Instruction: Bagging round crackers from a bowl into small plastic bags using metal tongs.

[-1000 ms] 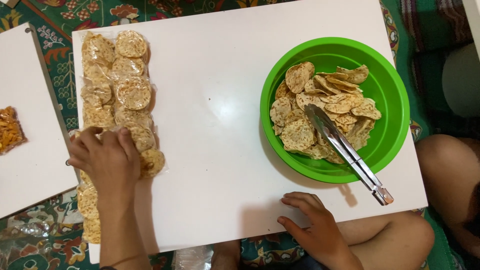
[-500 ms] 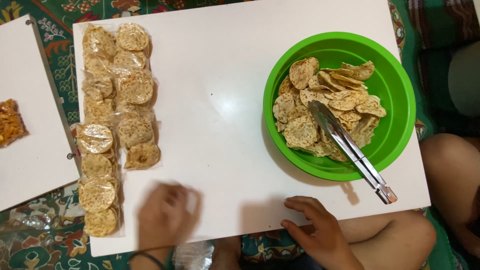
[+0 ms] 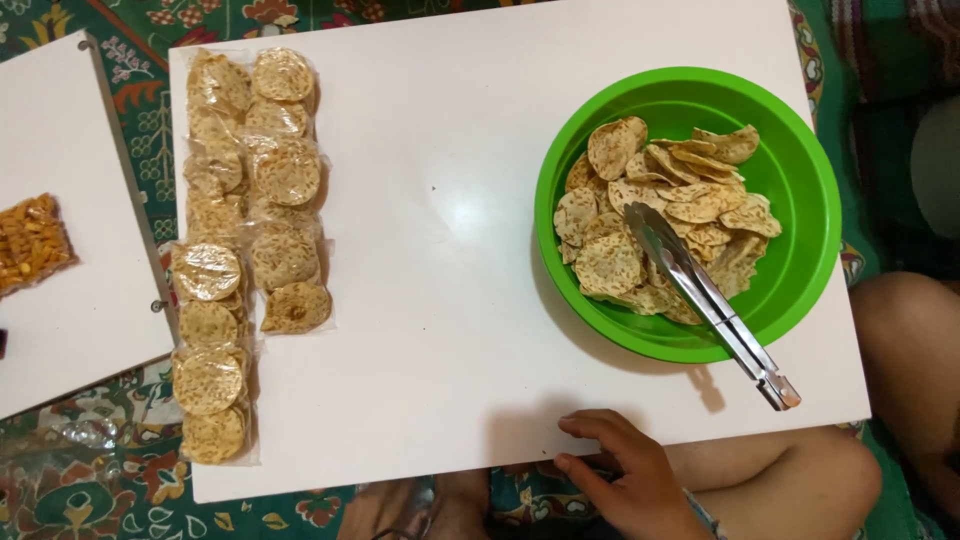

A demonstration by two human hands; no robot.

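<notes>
My right hand (image 3: 625, 465) rests slack and empty on the near edge of the white table (image 3: 440, 200). Just beyond it, metal tongs (image 3: 705, 300) lean in a glossy green bowl (image 3: 800, 180) of ridged round crackers (image 3: 665, 215). Clear crinkly packets (image 3: 245, 230) line the left.

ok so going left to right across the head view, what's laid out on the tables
packet of orange snacks on the side white board → sealed clear packets of round crackers in two columns → bare middle of the white table → green bowl of loose crackers, with metal tongs resting in it.
</notes>
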